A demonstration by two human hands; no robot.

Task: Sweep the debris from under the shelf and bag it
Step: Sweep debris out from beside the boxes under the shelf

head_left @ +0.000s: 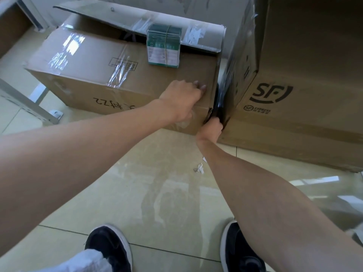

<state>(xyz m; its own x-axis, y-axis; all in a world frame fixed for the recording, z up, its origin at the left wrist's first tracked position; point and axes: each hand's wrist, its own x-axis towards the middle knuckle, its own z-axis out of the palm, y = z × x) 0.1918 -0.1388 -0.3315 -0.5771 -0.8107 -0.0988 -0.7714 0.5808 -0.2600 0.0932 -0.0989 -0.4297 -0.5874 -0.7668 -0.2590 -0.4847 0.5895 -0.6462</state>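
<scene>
Glossy beige floor tiles (157, 183) fill the head view, with a taped cardboard box (98, 75) standing on them beside a larger SF Express carton (294, 105) on the right. A green strapped bundle (164, 48) sits on top of the taped box, near its raised flap. At the left, a grey metal shelf leg (29, 107) slants down to the floor. The left grip (182, 99) clasps the box's top front edge near its right corner, fingers bent onto the top. The right grip (213, 128) is clenched around glossy black plastic (220, 99) wedged in the gap between the two boxes. The debris (200, 169), a few small white scraps, lies on the tiles just beside the right forearm, in front of the boxes. Two black shoes (110, 248) stand at the bottom edge.
</scene>
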